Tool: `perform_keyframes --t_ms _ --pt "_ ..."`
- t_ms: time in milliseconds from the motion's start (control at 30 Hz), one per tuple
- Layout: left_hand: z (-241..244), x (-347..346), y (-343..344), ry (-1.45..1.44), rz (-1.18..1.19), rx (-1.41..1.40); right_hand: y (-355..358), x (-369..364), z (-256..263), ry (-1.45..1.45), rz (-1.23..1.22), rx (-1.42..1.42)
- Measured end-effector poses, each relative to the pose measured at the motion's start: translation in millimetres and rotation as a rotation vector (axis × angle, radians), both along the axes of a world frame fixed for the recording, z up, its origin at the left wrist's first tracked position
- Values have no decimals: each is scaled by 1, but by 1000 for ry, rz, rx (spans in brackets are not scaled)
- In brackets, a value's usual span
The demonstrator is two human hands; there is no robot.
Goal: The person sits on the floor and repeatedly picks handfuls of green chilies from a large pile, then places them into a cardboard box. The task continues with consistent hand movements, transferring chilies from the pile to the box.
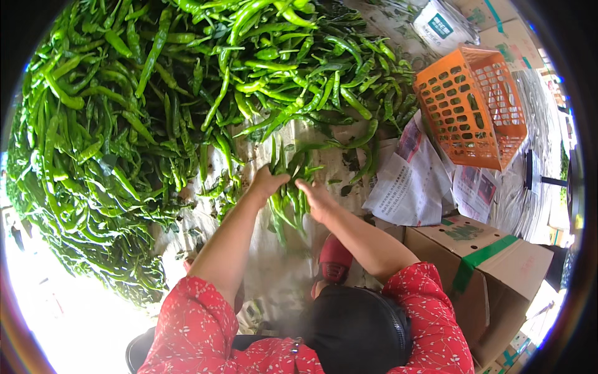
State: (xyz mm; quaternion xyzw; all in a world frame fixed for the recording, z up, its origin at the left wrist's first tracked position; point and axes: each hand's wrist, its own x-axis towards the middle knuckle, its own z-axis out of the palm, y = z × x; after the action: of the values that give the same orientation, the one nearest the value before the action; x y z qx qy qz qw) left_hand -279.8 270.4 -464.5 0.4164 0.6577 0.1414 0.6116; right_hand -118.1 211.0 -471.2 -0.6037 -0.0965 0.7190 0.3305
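A bunch of long green chili peppers (286, 198) is held between my two hands near the middle of the view. My left hand (268, 183) grips it from the left side, my right hand (315, 196) from the right, with the thumbs almost meeting. The peppers' ends hang below the hands and others stick up above. Beyond the hands and to the left spreads a large heap of green chili peppers (117, 93). My palms and some fingertips are hidden.
An orange plastic crate (448, 107) lies on its side at the right, beside newspaper sheets (411, 182). Nearer, an open cardboard box (490, 262) with green tape stands to my right. A white printed sack (441, 28) is at the upper right. A red shoe (335, 257) rests on the littered ground sheet.
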Motion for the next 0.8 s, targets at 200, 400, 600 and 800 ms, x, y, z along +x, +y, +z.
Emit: perform_keyframes --t_ms 200,400,600,800 --pt "44 6 -80 -170 322 43 -48 -9 73 66 73 262" --pt "251 72 -85 -626 332 591 -45 50 244 -382 226 869" --pt "446 247 -159 -905 -446 642 -216 198 457 -1239 -119 783" --pt "397 226 -171 -660 -808 1299 -417 282 543 -1849 81 -135"
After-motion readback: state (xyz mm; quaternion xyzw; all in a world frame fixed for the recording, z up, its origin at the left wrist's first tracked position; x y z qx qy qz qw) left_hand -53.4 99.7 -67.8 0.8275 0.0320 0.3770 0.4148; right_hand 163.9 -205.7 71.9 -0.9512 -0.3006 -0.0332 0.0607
